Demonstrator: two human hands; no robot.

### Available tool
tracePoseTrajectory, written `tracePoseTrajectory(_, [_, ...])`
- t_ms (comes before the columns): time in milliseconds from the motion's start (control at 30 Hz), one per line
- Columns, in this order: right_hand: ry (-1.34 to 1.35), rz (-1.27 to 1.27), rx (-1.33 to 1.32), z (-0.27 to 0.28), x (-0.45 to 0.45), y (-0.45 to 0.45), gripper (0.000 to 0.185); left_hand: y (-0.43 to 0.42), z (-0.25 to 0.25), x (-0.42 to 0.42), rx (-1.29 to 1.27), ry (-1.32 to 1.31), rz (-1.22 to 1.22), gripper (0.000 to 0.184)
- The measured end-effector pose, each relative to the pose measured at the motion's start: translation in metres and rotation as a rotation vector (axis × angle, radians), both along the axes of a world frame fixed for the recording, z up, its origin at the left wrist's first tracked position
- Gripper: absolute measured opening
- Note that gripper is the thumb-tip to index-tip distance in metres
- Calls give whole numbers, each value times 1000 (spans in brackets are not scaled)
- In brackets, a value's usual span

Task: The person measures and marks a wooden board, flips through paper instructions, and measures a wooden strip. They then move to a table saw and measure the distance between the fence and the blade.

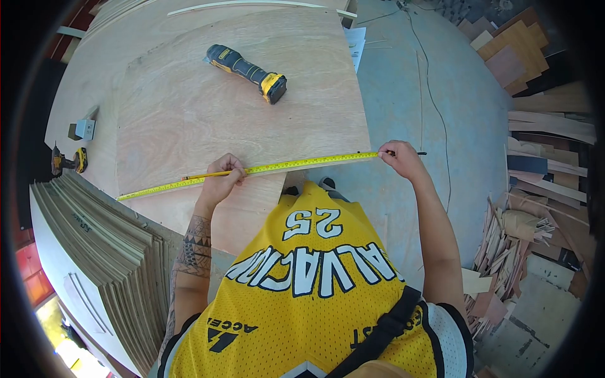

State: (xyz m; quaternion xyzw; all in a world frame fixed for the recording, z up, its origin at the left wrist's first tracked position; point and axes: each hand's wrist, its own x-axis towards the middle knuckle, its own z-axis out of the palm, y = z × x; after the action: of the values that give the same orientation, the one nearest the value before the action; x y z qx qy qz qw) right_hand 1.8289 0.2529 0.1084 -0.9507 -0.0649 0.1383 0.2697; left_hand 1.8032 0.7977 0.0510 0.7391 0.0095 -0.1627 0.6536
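Left hand (227,176): fingers closed on pencil (203,176), resting at tape measure (302,165). Right hand (401,157): pinching tape measure; slim dark item (422,153) protrudes beyond, identity unclear to me. Tape measure spans between hands and extends left of left hand, along near edge of wooden sheet (189,113). I judge it light, thin, springy, liable to slide or kink; I favour light pinch on long edges, near right hand.
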Motion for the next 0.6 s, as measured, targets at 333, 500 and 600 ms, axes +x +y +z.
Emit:
tracePoseTrajectory(333, [-21,1,-5,3,-1,2,17,1,-1,1,-65,31,32,8])
tracePoseTrajectory(500, [-36,-1,22,-2,-1,1,17,1,-2,1,-74,39,41,8])
tracePoseTrajectory(600, [-44,-2,18,-2,-1,1,18,1,-2,0,-77,44,40,9])
